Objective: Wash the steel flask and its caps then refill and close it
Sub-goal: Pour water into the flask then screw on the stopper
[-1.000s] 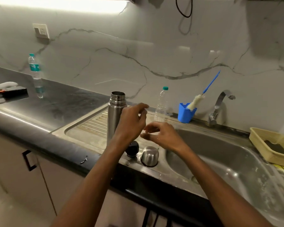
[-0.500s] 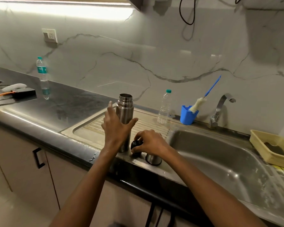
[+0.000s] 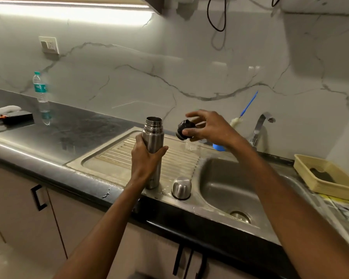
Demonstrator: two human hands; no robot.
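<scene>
The steel flask (image 3: 153,137) stands upright and uncapped on the ribbed drainboard (image 3: 117,158). My left hand (image 3: 146,160) grips its body around the middle. My right hand (image 3: 208,126) holds the black inner cap (image 3: 184,129) in its fingertips, in the air to the right of the flask's mouth and at about its height. The steel outer cap (image 3: 181,187) sits upside down on the sink's front rim, to the right of the flask's base.
The sink basin (image 3: 230,190) lies to the right, with the tap (image 3: 260,125) behind it. A blue cup (image 3: 218,147) holding a bottle brush (image 3: 248,106) and a clear bottle are partly hidden behind my right hand. A yellow basket (image 3: 326,178) sits far right; another water bottle (image 3: 41,91) stands far left.
My right hand picked the black inner cap off the sink rim and raised it beside the flask's mouth. My left hand closed around the flask's body.
</scene>
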